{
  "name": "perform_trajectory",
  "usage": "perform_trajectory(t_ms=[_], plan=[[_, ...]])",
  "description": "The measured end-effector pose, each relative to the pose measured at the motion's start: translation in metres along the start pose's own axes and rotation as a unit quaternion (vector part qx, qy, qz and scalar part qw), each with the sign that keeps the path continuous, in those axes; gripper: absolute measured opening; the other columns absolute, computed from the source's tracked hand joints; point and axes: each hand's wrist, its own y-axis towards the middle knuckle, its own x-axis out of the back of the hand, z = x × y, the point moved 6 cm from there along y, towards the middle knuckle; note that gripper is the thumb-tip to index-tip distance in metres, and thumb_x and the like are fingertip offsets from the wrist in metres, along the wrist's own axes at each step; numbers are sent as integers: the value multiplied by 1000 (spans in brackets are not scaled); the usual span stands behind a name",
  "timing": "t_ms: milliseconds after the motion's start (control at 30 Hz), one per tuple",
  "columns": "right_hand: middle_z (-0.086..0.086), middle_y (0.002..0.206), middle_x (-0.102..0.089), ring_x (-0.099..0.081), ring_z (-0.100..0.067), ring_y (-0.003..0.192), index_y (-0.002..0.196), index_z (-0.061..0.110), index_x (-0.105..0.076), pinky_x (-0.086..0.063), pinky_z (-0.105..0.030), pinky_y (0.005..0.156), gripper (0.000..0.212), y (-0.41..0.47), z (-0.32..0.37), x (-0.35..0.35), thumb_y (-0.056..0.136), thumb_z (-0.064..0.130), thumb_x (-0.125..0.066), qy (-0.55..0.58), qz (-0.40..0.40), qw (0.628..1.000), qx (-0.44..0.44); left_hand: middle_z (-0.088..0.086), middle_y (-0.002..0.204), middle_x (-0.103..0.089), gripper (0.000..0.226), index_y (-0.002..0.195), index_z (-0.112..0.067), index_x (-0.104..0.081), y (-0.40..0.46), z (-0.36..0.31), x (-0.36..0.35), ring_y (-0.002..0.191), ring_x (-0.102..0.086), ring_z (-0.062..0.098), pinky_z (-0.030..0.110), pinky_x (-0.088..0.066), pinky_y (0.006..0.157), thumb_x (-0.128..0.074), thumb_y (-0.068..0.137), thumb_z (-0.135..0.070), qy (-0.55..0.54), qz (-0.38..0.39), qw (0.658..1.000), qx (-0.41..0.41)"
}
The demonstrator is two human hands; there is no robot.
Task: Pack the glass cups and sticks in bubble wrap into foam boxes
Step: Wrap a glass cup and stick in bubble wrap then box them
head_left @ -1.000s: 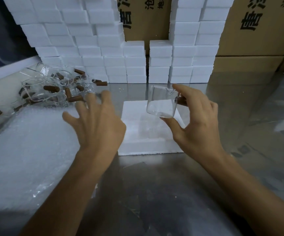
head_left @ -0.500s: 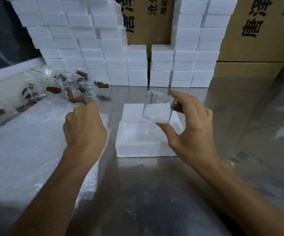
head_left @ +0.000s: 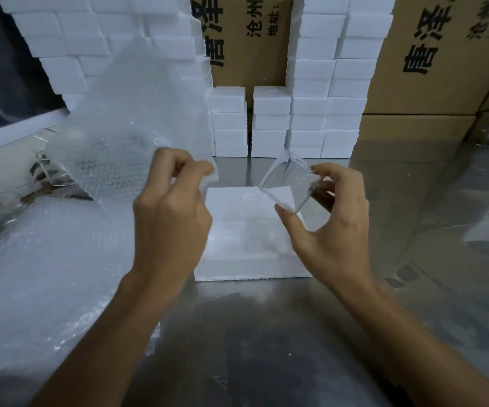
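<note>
- Right hand [head_left: 330, 227]: fingers [head_left: 330, 173] and thumb curled round a small clear glass cup with a pouring lip [head_left: 286, 185], held tilted in the air above the far right of the open white foam box [head_left: 252, 267]. A dark stick-like handle appears to sit behind the cup under the fingers; detail unclear. Risk: the grip is a light pinch on smooth glass, so a slip could drop the cup onto the box or the desk and chip it.
- Left hand [head_left: 170, 218]: fingers [head_left: 184, 163] closed in a pinch on the corner of a translucent sheet of bubble wrap [head_left: 131, 142], lifted upright to the left of the cup. Risk: the sheet is large and limp; held by one corner it may fold on itself or swing into the cup, making the wrap loose or uneven.
- Foam box: lies on the reflective metal desk [head_left: 266, 348] just below both hands, its moulded recesses bare. Risk: a bulky wrap may not seat in a recess, and forcing it could crack the foam.
- Flat stack of bubble wrap sheets [head_left: 32, 274]: lies on the desk at left. Risk: the lifted sheet may drag a second sheet along.
- Loose clear glass cups with brown sticks [head_left: 40, 177]: heaped at far left behind the lifted sheet, partly hidden. Risk: a trailing edge could snag and topple them.
- Stacked white foam boxes [head_left: 311, 113] and brown cardboard cartons [head_left: 431, 69]: stand along the back, well apart from the hands. Low hazard.
</note>
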Motion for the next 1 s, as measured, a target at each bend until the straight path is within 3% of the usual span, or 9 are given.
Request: perform_trajectory(t_ms=[133,267,400,500,667,800,867,933,1000], plan=[[-1,111,-52,-58,-13,97,116,23,-41,-53,-27,90,57,0,-12,-2,78,24,-83,68,9,996,-64,14,86,-62,7,82,1,-67,-21,8,-28,67,-58,28,34,-51,64,-64,76,2,-66,117,986,99],[3,104,-56,-62,-14,96,106,31,-34,-53,-28,85,55,-3,-16,-6,77,20,-80,72,29,993,-85,2,73,-58,31,72,-10,-59,-33,16,-40,61,-49,15,26,-42,63,-74,83,-35,-55,155,968,187],[19,108,-56,-65,-16,93,99,36,-31,-55,-40,82,55,-2,-16,-6,76,20,-79,72,31,993,-89,-3,62,-51,18,90,-12,-58,-34,25,-43,54,-47,9,21,-38,61,-74,87,-20,-20,157,964,215],[10,107,-58,-63,-18,91,100,34,-34,-54,-43,80,52,-3,-12,-6,78,18,-79,73,36,993,-88,-8,56,-50,14,97,-9,-67,-34,29,-43,53,-50,7,27,-42,66,-73,88,-18,-49,152,962,224],[4,99,-58,-57,-9,70,85,31,-36,-48,-17,65,50,-1,-5,-7,76,17,-84,127,57,982,-132,-7,62,-58,22,69,-15,-64,-34,35,-43,60,-56,7,10,-40,56,-80,82,-24,-108,138,951,256],[5,75,-68,-54,-4,53,89,7,-52,-46,-20,55,42,-3,-4,-17,72,19,-88,246,125,927,-255,-13,70,-61,26,69,-23,-58,-35,42,-45,68,-61,4,15,-48,60,-81,80,-29,-122,123,934,311],[4,86,-73,-67,-4,62,104,-6,-56,-49,-15,55,54,-4,-4,-21,70,19,-90,310,141,894,-293,-9,72,-65,24,73,-21,-57,-37,44,-47,68,-66,10,35,-59,65,-78,84,-25,-165,113,919,339],[1,89,-75,-70,-7,68,113,-6,-58,-47,-16,55,72,-4,0,-21,61,32,-90,352,145,869,-316,-7,74,-69,21,77,-20,-56,-38,46,-48,70,-70,9,42,-61,65,-74,88,-20,-202,103,905,360],[1,86,-74,-68,-11,67,106,4,-67,-47,-29,65,66,-4,1,-23,56,43,-88,386,153,841,-347,-14,77,-69,14,83,-20,-57,-38,45,-49,67,-68,-1,35,-60,61,-68,93,-18,-210,99,904,359]])
